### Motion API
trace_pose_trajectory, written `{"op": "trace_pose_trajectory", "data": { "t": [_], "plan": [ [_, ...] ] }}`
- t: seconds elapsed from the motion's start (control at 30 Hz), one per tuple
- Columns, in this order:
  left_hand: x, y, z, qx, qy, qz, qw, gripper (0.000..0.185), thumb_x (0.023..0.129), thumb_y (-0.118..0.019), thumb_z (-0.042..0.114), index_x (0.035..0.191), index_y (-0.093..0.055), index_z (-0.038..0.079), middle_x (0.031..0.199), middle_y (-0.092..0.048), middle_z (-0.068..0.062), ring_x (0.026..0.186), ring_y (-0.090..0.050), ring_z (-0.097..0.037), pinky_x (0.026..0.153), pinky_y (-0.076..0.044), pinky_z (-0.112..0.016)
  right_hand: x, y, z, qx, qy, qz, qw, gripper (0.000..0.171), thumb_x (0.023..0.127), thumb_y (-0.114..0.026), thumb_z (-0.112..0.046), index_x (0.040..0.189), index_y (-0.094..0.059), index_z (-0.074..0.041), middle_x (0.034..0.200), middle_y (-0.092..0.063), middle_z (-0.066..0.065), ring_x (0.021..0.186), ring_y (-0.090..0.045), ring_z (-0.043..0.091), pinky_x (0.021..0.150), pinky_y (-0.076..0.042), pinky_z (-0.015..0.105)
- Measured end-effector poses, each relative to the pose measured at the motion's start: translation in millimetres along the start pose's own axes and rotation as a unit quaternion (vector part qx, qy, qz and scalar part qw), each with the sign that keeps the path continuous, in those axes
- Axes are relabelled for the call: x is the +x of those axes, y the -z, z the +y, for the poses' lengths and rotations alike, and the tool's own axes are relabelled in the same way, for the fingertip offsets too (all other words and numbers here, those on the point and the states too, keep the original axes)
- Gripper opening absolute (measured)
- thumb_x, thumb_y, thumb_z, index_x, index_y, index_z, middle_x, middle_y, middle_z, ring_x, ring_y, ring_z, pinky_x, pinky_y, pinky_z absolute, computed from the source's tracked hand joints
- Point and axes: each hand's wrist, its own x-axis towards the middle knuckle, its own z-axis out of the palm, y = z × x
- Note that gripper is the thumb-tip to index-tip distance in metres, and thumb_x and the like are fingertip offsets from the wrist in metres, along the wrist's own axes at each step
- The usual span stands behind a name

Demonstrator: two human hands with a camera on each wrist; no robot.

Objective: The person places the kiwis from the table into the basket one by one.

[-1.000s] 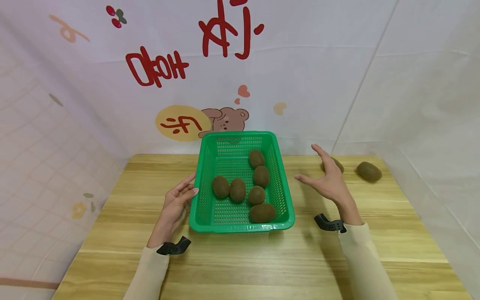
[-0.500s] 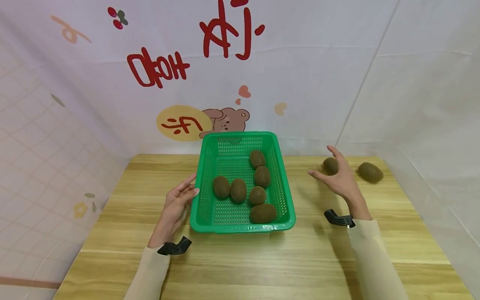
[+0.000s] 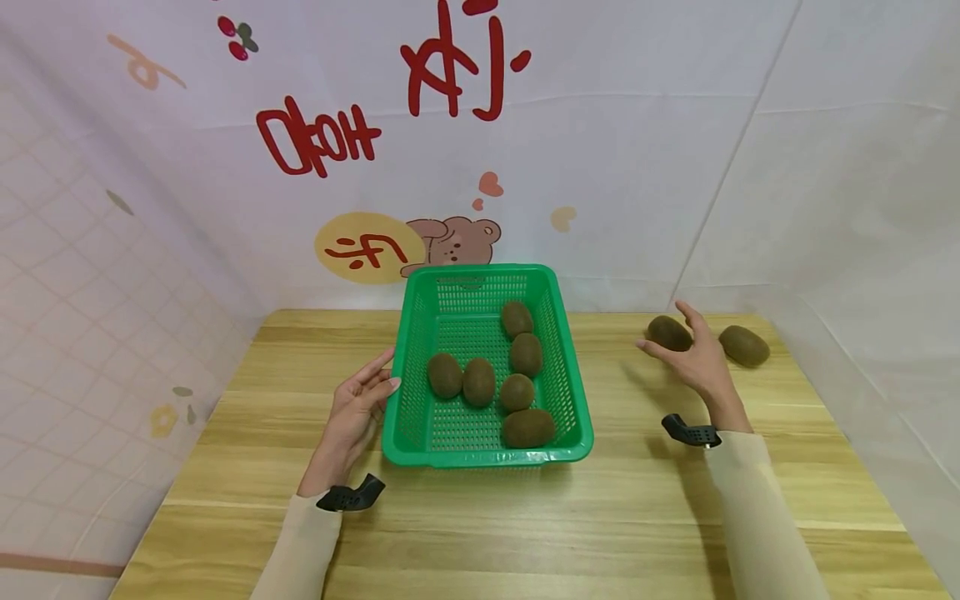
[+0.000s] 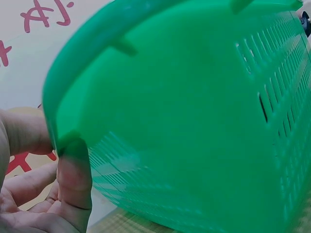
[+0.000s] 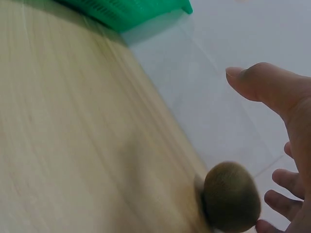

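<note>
My left hand [image 3: 358, 406] pinches the left rim of a green plastic basket [image 3: 487, 457]; in the left wrist view, a thumb and finger lie on either side of the basket's rim [image 4: 51, 97]. Several brown kiwis lie inside, among them a kiwi [image 3: 528, 428] at the near right. Over at the right, my right hand [image 3: 697, 357] has thumb and fingers spread around a kiwi [image 3: 667, 332] on the table. In the right wrist view this kiwi [image 5: 232, 196] sits below the thumb, close to the fingertips; whether they touch it I cannot tell.
Another kiwi [image 3: 744, 346] lies just right of my right hand, near the back right corner of the wooden table [image 3: 525, 533]. White printed cloth [image 3: 615, 150] hangs behind the table and along both sides.
My right hand has moved right and slightly toward the near side, coming around the left one of the two loose kiwis. My left hand keeps its hold on the basket.
</note>
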Motion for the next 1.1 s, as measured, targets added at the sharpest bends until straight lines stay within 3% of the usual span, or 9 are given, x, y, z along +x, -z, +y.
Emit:
{"op": "trace_pose_trajectory", "data": {
  "t": [0.27, 0.43, 0.57, 0.8, 1.1],
  "plan": [
    [-0.4, -0.1, -0.6, 0.002, -0.007, -0.004, 1.0, 0.063, 0.097, -0.061, -0.008, 0.156, -0.042, 0.002, 0.104, -0.064, 0.003, 0.093, -0.065, -0.005, 0.081, -0.058, -0.017, 8.0, -0.6, 13.9, 0.018, -0.04, -0.013, 0.999, 0.116, 0.084, -0.075, -0.065, 0.167, -0.002, -0.03, 0.173, -0.003, 0.017, 0.154, -0.01, 0.054, 0.114, -0.023, 0.078],
    [-0.4, -1.1, -0.8, -0.002, -0.006, -0.006, 1.0, 0.063, 0.096, -0.062, -0.007, 0.156, -0.042, 0.002, 0.104, -0.063, 0.003, 0.091, -0.064, -0.004, 0.079, -0.058, -0.016, 9.3, -1.3, 20.4, 0.032, -0.051, -0.015, 0.998, 0.114, 0.086, -0.074, -0.063, 0.167, -0.004, -0.023, 0.173, -0.006, 0.014, 0.154, -0.015, 0.052, 0.115, -0.028, 0.073],
    [-0.1, -0.7, -1.1, -0.005, -0.01, -0.01, 0.9999, 0.063, 0.097, -0.063, -0.006, 0.156, -0.042, 0.002, 0.104, -0.065, 0.003, 0.09, -0.066, -0.005, 0.078, -0.058, -0.017, 9.7, -2.0, 23.9, 0.028, -0.043, -0.008, 0.999, 0.104, 0.092, -0.072, -0.055, 0.167, -0.012, -0.016, 0.171, -0.013, 0.019, 0.151, -0.023, 0.053, 0.115, -0.032, 0.07],
    [0.3, 0.2, -1.3, -0.002, -0.013, -0.009, 0.9999, 0.063, 0.097, -0.062, -0.007, 0.156, -0.042, 0.002, 0.104, -0.064, 0.003, 0.091, -0.066, -0.005, 0.079, -0.058, -0.017, 10.5, -3.5, 28.6, 0.015, -0.021, 0.041, 0.999, 0.074, 0.097, -0.071, -0.033, 0.159, -0.037, -0.008, 0.16, -0.039, 0.025, 0.141, -0.041, 0.053, 0.111, -0.04, 0.066],
    [-0.3, 1.2, -1.2, 0.005, -0.007, -0.013, 0.9999, 0.063, 0.098, -0.061, -0.005, 0.157, -0.041, 0.004, 0.104, -0.064, 0.004, 0.091, -0.066, -0.004, 0.08, -0.058, -0.017, 9.9, -4.4, 29.0, 0.01, -0.028, 0.05, 0.998, 0.074, 0.097, -0.07, -0.038, 0.157, -0.04, -0.008, 0.157, -0.044, 0.024, 0.139, -0.046, 0.049, 0.108, -0.044, 0.061]
  ]
}}
